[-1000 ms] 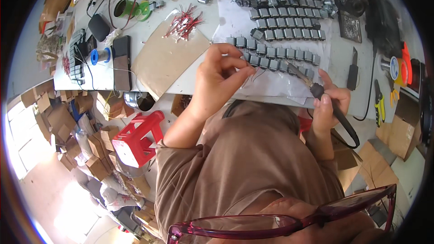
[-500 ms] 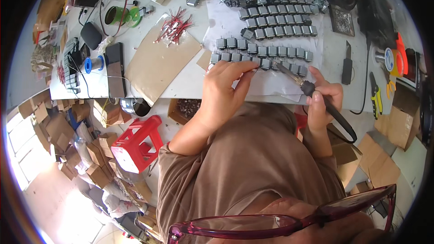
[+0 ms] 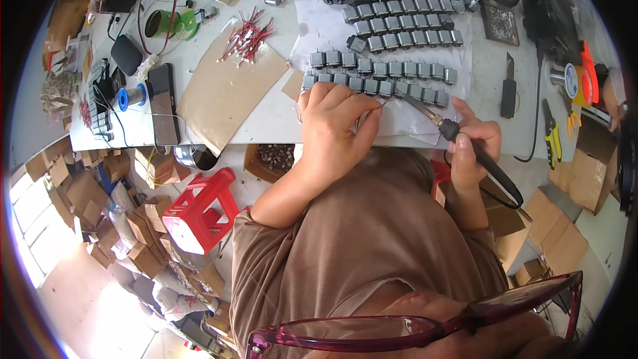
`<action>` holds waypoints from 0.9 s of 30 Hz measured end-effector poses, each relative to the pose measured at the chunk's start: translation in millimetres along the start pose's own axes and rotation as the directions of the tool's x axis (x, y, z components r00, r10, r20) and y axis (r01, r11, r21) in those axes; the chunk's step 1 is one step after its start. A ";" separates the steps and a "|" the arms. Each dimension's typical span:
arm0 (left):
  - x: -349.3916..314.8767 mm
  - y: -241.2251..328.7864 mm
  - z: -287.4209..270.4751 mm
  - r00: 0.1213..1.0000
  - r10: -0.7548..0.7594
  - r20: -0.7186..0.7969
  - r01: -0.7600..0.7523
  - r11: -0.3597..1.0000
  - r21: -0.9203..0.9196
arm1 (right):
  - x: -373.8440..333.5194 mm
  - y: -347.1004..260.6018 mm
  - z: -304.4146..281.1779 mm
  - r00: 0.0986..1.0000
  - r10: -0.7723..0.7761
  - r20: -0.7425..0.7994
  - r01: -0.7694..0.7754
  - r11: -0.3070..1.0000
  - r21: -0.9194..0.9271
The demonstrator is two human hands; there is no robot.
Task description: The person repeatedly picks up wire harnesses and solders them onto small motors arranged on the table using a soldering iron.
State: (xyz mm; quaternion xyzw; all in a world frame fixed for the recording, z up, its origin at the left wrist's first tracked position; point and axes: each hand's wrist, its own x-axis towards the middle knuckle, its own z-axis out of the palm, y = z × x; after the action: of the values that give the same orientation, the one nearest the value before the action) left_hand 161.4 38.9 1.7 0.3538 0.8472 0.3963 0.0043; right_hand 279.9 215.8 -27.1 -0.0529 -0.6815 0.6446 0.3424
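My right hand (image 3: 473, 149) grips a soldering iron (image 3: 488, 167) by its black handle. The iron's metal tip points up and left at the nearest row of small grey motors (image 3: 402, 90). Beside that row my left hand (image 3: 337, 125) is closed in a pinch, with a thin red wire (image 3: 383, 102) at its fingertips. The wire lies close to the motors; whether it touches a terminal is too small to tell. Further back, several more rows of motors (image 3: 399, 23) stand on white paper. A bunch of red and white wires (image 3: 247, 38) lies on brown cardboard (image 3: 222, 96).
Left on the table are a blue solder spool (image 3: 131, 96), a dark phone (image 3: 163, 103) and a green cup (image 3: 159, 23). At the right lie a utility knife (image 3: 508, 86) and yellow-handled cutters (image 3: 553, 138). A red stool (image 3: 203, 213) and boxes stand on the floor.
The view has shifted slightly, so the table appears further left and up. Along the near row, my left hand and the iron's tip have moved a little to the right.
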 end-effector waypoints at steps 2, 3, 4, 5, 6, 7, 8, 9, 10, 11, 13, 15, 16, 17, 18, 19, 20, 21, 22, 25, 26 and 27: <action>-1.3 -1.3 3.9 0.999 0.007 -0.043 -0.006 1.000 0.013 | -0.8 0.3 -1.1 1.000 -0.005 0.028 0.005 1.000 0.002; -1.9 -1.4 3.9 0.999 0.006 -0.042 -0.006 1.000 0.014 | -0.7 -0.2 -1.2 1.000 -0.003 0.027 0.003 1.000 0.003; -2.6 -2.4 3.7 0.999 0.009 -0.037 -0.008 1.000 0.022 | -0.8 -0.9 -0.6 0.999 -0.001 0.046 0.001 1.000 -0.010; -3.1 -3.1 3.9 0.999 0.011 -0.032 -0.010 0.999 0.031 | -1.1 -1.2 -0.4 0.998 0.002 0.065 0.000 1.000 -0.023; -3.3 -3.7 4.7 0.999 0.013 -0.030 -0.012 1.000 0.029 | -1.6 -1.3 -0.6 0.998 0.002 0.063 -0.001 1.000 -0.024; -3.7 -4.1 5.2 0.999 0.016 -0.032 -0.015 0.999 0.029 | -1.9 -1.2 -0.6 0.997 0.009 0.072 -0.008 1.000 -0.024; -3.8 -4.4 5.5 0.999 0.019 -0.035 -0.018 0.999 0.030 | -2.0 -1.1 -0.6 0.997 0.016 0.081 -0.014 1.000 -0.024; -3.7 -4.4 5.9 0.999 0.019 -0.035 -0.018 0.999 0.030 | -2.4 -0.5 -0.7 0.997 0.016 0.081 -0.014 1.000 -0.023; -3.3 -4.1 6.6 0.999 0.032 -0.042 -0.030 0.998 0.047 | -2.6 0.2 -1.0 0.997 0.012 0.080 -0.010 1.000 -0.023; -3.0 -3.8 7.1 0.998 0.046 -0.048 -0.043 0.997 0.064 | -2.6 0.6 -1.2 0.997 0.008 0.079 -0.006 1.000 -0.022; -2.9 -3.0 7.6 0.997 0.062 -0.051 -0.057 0.995 0.087 | -2.1 0.3 -1.0 0.997 0.007 0.074 -0.005 1.000 -0.020; -2.7 -1.8 7.6 0.996 0.077 -0.053 -0.071 0.992 0.109 | -1.7 -0.3 -0.4 0.998 0.006 0.070 -0.005 1.000 -0.018; -2.2 -0.7 7.1 0.994 0.093 -0.057 -0.085 0.988 0.129 | -1.4 -0.9 0.4 0.997 -0.001 0.075 0.003 1.000 -0.028; -2.1 -0.2 7.0 0.992 0.109 -0.061 -0.099 0.984 0.150 | -1.3 -1.2 0.9 0.997 -0.008 0.080 0.011 0.999 -0.037; -2.3 -0.3 7.4 0.992 0.108 -0.061 -0.098 0.984 0.149 | -1.4 -1.2 1.1 0.997 -0.008 0.081 0.011 0.999 -0.038; -2.4 -0.2 7.6 0.991 0.119 -0.062 -0.108 0.981 0.158 | -1.4 -1.4 1.4 0.996 -0.007 0.085 0.010 0.999 -0.035; -2.5 -0.2 7.7 0.989 0.130 -0.062 -0.119 0.979 0.167 | -1.3 -1.5 1.6 0.996 -0.006 0.088 0.008 0.999 -0.031; -2.6 -0.2 7.8 0.990 0.130 -0.063 -0.118 0.979 0.167 | -1.3 -1.5 1.7 0.996 -0.006 0.089 0.008 0.999 -0.031; -2.8 -0.3 8.0 0.988 0.141 -0.064 -0.128 0.977 0.172 | -1.5 -1.2 1.8 0.996 -0.007 0.089 0.010 0.999 -0.034; -3.1 -0.1 7.6 0.986 0.156 -0.061 -0.143 0.973 0.181 | -1.4 -1.5 2.6 0.996 -0.004 0.086 0.008 0.999 -0.037; -3.0 0.1 7.4 0.985 0.160 -0.057 -0.147 0.972 0.185 | -1.4 -1.6 2.8 0.996 0.000 0.084 0.004 0.999 -0.039; -2.9 0.2 7.4 0.985 0.160 -0.058 -0.147 0.972 0.186 | -1.8 -1.1 2.5 0.996 0.000 0.084 0.004 0.999 -0.039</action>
State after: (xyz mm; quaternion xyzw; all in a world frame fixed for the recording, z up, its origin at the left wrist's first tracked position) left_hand 165.9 42.2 -4.1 0.4025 0.8494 0.3295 -0.0890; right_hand 280.4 212.6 -26.6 -0.0316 -0.7077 0.6326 0.3129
